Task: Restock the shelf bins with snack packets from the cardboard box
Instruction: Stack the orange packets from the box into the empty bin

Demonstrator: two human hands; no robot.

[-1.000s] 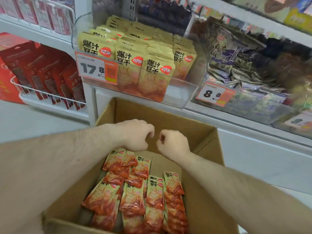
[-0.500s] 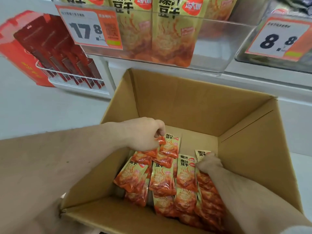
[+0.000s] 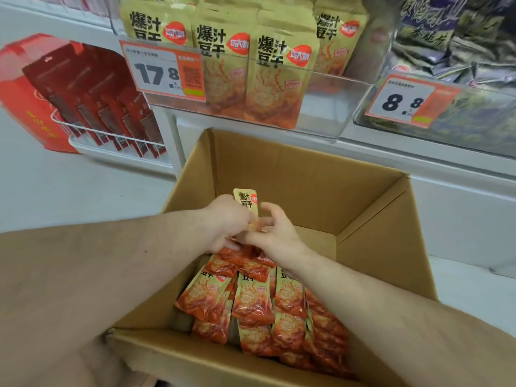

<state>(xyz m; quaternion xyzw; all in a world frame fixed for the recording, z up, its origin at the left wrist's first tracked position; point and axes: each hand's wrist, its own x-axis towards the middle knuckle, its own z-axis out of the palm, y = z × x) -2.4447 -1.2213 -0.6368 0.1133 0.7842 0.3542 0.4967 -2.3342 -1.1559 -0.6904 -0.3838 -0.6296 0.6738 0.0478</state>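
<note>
Single head view, looking forward-down, close over open cardboard box (image 3: 307, 174), shelf bins (image 3: 321, 107) above.

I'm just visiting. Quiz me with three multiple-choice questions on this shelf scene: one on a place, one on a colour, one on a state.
1. Where are the loose packets?
A in the box
B on the floor
C in a wire basket

2. What colour are the cartons at left?
A blue
B red
C green

3. What is the left hand doing?
A resting flat
B pointing
C gripping a packet

Answers: 1 A, they lie inside the cardboard walls; 2 B, they are plainly red; 3 C, its fingers curl round the raised packet.
</note>
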